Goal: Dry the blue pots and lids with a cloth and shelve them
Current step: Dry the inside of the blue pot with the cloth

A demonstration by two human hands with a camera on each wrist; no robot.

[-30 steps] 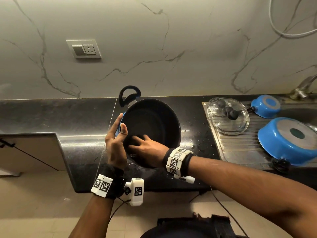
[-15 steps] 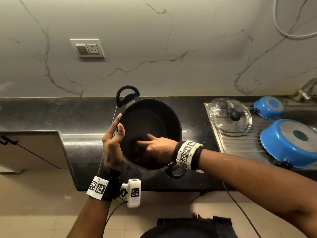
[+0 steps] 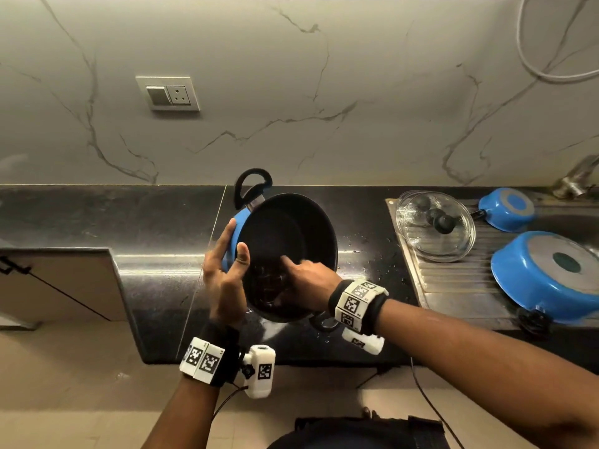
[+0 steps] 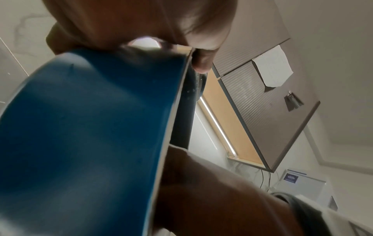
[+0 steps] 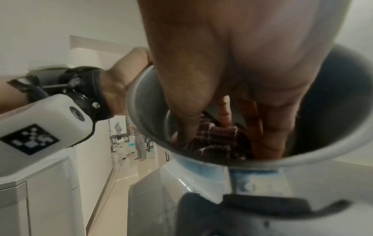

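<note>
**Blue pot in hand over the counter: handling notes**

Counter (image 3: 97, 218): dark polished stone, wet with droplets near the drainboard (image 3: 453, 286); a poor place to set anything down unguarded.

Blue pot (image 3: 285, 254): held tilted above the counter, mouth toward the person, black loop handles at the far and near rim. Rigid metal, probably moderately heavy; its wet enamel wall looked slippery. The rim and the loop handles were judged the surest holds.

Second blue pot (image 3: 547, 277) and small blue pan (image 3: 507, 209): both upside down on the drainboard, not yet dried.

Glass lid (image 3: 436, 225): on the drainboard, knob up; fragile, best lifted by the knob.

Left hand (image 3: 223, 273): clamped the pot's rim, thumb inside, fingers (image 3: 222, 241) fairly straight along the blue outer wall.

Right hand (image 3: 308, 283): inside the pot, fingers (image 5: 256, 127) curled onto the cloth against the bottom.

Cloth (image 5: 214, 137): dark checked fabric, soft and bunched.
</note>
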